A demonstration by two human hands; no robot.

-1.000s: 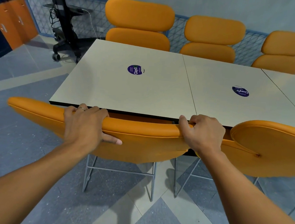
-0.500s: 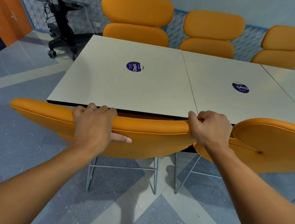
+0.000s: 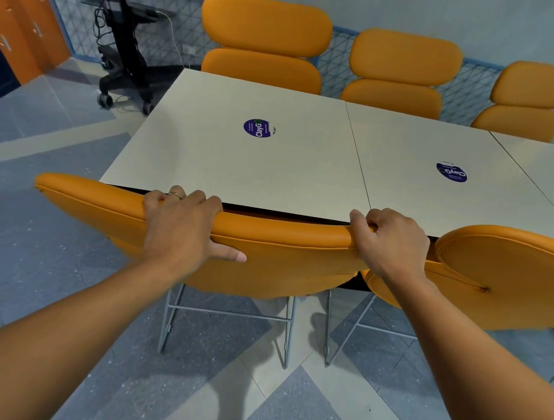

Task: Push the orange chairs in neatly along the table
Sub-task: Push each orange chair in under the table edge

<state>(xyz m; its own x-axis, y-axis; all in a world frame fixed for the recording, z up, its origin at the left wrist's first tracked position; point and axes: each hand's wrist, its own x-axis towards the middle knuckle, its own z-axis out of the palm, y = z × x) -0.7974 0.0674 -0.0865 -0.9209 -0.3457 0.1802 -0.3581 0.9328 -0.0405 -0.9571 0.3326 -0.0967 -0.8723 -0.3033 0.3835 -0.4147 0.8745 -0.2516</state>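
Presently chair [image 3: 281, 260] backrest gripped at top by both hands: left grip [image 3: 180, 228] and right grip [image 3: 389, 245] closed over rim, spaced wide so push toward surface [image 3: 239, 169] is kept square.

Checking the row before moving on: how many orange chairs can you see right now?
5. Three on the table's far side: left, middle, right. Two on the near side: the gripped one and its right neighbour. More may sit off-frame.

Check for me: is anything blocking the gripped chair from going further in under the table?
Nothing visible does. Both the left hand and right hand grip the chair backrest, which already sits at the table edge. The neighbouring chair crowds its right end; under the table is hidden.
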